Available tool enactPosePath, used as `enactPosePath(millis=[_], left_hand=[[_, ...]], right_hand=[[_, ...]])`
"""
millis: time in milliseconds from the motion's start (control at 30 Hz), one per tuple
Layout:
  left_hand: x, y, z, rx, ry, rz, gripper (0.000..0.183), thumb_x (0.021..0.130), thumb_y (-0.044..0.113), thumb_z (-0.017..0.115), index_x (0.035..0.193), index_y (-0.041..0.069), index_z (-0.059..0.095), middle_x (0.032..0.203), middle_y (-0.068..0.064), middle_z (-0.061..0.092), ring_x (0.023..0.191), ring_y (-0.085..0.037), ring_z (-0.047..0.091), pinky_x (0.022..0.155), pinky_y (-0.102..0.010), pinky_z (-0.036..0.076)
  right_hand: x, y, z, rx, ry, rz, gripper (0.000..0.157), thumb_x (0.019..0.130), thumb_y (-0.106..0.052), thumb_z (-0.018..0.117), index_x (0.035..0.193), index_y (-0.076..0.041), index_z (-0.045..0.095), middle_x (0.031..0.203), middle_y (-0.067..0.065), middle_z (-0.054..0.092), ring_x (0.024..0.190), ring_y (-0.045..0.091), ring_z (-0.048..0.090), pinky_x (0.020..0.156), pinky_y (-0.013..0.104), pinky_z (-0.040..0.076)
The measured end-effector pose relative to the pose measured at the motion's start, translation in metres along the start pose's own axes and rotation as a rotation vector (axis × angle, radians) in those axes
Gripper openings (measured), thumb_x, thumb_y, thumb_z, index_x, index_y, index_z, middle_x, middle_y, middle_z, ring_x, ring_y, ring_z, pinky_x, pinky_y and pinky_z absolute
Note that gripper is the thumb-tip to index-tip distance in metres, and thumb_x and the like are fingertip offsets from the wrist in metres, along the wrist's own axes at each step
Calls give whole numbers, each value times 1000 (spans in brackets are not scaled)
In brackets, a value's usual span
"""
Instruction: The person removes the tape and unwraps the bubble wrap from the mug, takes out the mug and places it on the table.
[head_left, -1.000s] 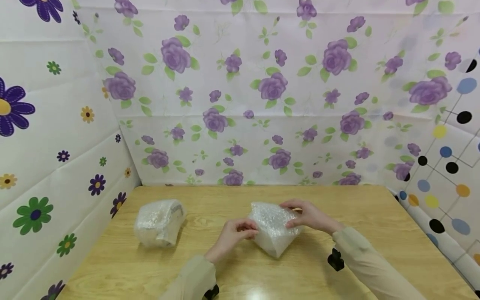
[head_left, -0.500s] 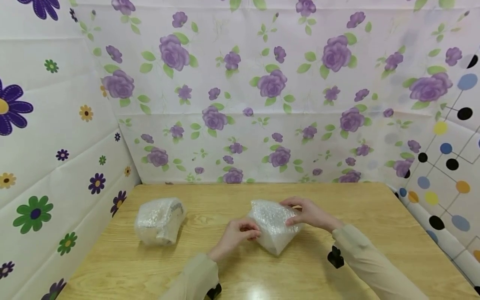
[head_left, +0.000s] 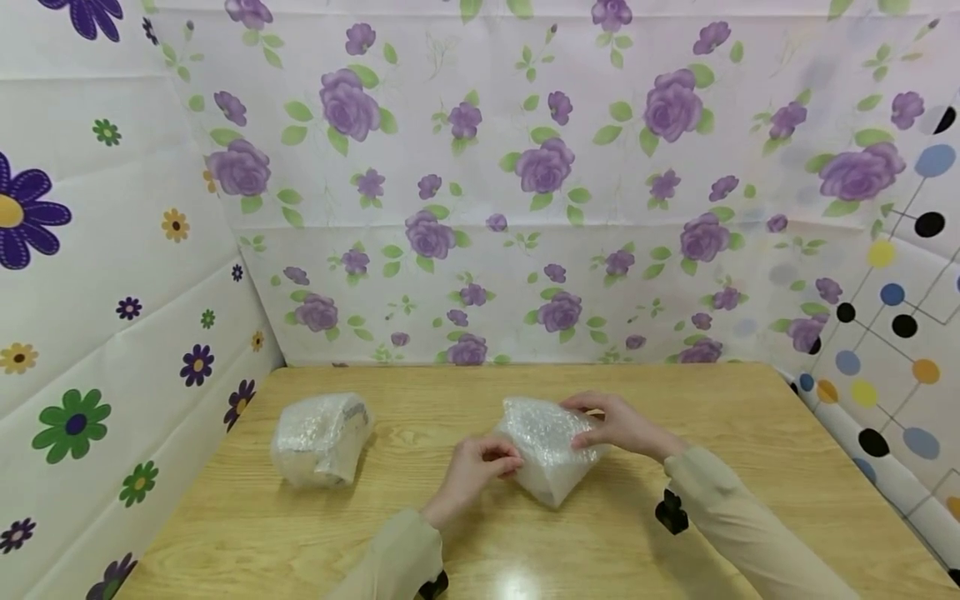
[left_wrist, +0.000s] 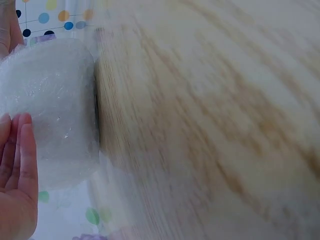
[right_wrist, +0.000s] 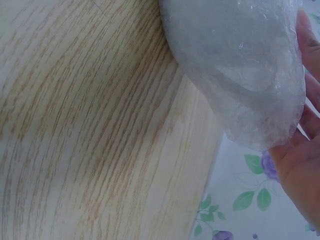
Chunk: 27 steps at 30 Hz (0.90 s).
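A bubble-wrapped package [head_left: 543, 446] sits on the table between the two hands, one pointed corner of its wrap facing the person. My right hand [head_left: 618, 429] grips its right side, with the thumb on the near face and the fingers round the back. In the right wrist view, that hand [right_wrist: 302, 165] lies along the package's edge. At the left side, my left hand [head_left: 476, 471] has its thumb and fingertips drawn together, pinching at the wrap. The left wrist view has these fingers [left_wrist: 27, 155] against the clear bubble wrap [left_wrist: 60, 100]. What lies inside the wrap is hidden.
A second bubble-wrapped package [head_left: 318, 442] stands on the left part of the wooden table [head_left: 420, 400]. Flower-printed cloth [head_left: 480, 200] hangs behind the table, with patterned cloth on both sides. A black wrist device [head_left: 671, 512] is strapped at the right sleeve.
My left hand has shifted slightly right across the near left side of the package. The right hand and both packages stay in place; the view tilts a little.
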<state>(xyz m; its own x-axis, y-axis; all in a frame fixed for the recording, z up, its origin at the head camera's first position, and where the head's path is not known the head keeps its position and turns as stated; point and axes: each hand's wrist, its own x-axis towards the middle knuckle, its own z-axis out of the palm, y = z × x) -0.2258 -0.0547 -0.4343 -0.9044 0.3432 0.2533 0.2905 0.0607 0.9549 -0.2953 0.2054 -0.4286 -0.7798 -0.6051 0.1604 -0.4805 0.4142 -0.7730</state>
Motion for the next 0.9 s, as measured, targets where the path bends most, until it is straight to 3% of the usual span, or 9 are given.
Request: enactPosePath(millis=[267,500,700,900], left_hand=[[0,0,-1,21,-20,6,4,79,-6,65,77,-9,63,74,-24,60,71,-46,56,64,-53,47],[11,-33,-5,88,-43,15,3,78,0,69,79,2,67,75,-9,64,68,-26,60,61,-40,52],[11,-33,-5,83,-47,43,7,76,0,70,81,-2,66,80,-10,65,69,-28,60,60,-39,52],[11,-31,-4,83,-44,13,6,76,-1,70,79,1,64,76,-7,65,68,-31,60,57,-35,51]], right_hand=[[0,-3,-1,1,-10,28,65,71,-25,76,124,2,51,126,14,48,115,31,42,91,42,38],[0,-1,-1,-3,-11,15,63,71,-22,76,123,3,51,125,16,48,114,32,43,91,40,39],[0,-3,-2,-26,3,2,64,71,-26,76,122,4,52,124,17,49,113,33,43,90,41,40],[0,-4,-2,-25,1,19,64,71,-27,76,122,3,52,124,15,49,114,32,43,90,42,39]])
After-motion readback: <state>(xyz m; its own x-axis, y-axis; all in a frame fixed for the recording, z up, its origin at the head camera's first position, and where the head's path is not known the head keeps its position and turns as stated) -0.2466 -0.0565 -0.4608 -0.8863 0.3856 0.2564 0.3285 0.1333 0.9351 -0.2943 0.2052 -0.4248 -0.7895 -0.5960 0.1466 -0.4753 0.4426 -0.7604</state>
